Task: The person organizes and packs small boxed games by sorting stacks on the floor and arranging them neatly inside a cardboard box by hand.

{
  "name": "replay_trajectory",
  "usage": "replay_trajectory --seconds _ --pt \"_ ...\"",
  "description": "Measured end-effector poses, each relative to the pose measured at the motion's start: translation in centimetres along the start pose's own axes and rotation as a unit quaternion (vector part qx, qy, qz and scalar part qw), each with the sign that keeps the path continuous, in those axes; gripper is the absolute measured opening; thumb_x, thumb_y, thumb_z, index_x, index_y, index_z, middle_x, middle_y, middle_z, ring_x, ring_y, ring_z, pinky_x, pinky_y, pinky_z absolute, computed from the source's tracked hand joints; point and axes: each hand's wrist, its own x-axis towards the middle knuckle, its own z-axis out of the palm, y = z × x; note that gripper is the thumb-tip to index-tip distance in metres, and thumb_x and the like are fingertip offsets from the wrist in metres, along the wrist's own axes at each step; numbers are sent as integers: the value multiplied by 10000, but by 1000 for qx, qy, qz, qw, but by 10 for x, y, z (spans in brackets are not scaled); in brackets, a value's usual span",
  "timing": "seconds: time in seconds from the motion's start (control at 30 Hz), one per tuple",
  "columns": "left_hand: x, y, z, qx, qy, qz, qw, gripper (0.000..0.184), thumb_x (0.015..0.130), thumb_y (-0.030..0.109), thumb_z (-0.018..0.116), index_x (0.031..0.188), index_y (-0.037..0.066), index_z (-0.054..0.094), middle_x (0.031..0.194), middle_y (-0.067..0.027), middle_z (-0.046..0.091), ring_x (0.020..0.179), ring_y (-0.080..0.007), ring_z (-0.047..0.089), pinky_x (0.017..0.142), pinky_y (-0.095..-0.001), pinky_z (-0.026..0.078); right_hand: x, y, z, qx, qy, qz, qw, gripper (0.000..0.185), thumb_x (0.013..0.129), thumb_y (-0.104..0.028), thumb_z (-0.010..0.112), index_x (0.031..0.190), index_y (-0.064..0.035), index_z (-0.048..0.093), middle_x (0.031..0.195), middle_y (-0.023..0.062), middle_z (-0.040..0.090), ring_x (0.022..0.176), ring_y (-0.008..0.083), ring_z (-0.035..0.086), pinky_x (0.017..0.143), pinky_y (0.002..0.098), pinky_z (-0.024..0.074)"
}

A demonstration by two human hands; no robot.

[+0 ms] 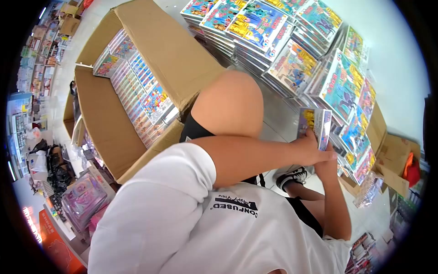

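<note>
My left hand (pixel 308 150) is closed on a small stack of flat, colourful boxed packs (pixel 323 125), gripping its lower end. My right hand (pixel 326 165) meets it at the lower right corner of the stack, partly hidden behind the left hand, with its fingers around the same packs. The held packs are upright, just left of tall piles of similar boxed packs (pixel 340 86) with bright cartoon covers. To the left of my knee, an open cardboard box (pixel 169 50) holds tight rows of such packs (pixel 137 86).
More packs (pixel 260 25) are piled at the top. A cardboard box with an orange item (pixel 410 170) lies at the right. A clear-wrapped pack (pixel 369 189) rests on the floor. Pink boxed goods (pixel 84 196) and black bags (pixel 59 171) stand at the left.
</note>
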Motion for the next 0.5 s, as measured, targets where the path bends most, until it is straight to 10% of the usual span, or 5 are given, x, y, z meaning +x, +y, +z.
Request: replay_trajectory --seconds 0.1,0.2,0.33,0.5 --pt "-32 23 -5 -108 -15 47 993 1127 789 613 834 1385 -219 361 1253 -290 628 1153 -321 679 969 -385 546 -43 -50 -3 -118 51 -32 991 575 913 -212 746 1423 -11 572 1099 164 729 888 241 695 790 352 553" --pt "-27 -3 5 -214 -29 195 957 668 857 450 840 1234 -52 611 1039 -142 713 957 -220 726 780 -340 590 -63 -50 -4 -157 92 -177 967 645 895 -200 745 1486 -34 547 1410 196 581 1257 345 564 1064 436 434" --pt "-80 -3 -7 -365 -107 31 924 498 899 324 800 1272 29 653 1091 -105 723 947 -199 733 766 -335 623 -104 -48 -17 -51 27 -231 971 597 943 -262 722 1466 -17 571 1540 202 496 1420 384 432 1178 466 324" --pt "-140 13 -42 -253 -126 75 956 450 916 222 727 1318 38 643 1150 -107 739 963 -196 733 770 -359 604 -141 -56 -21 128 120 -62 983 680 960 -277 740 1521 7 482 1503 168 531 1344 284 527 1131 409 401"
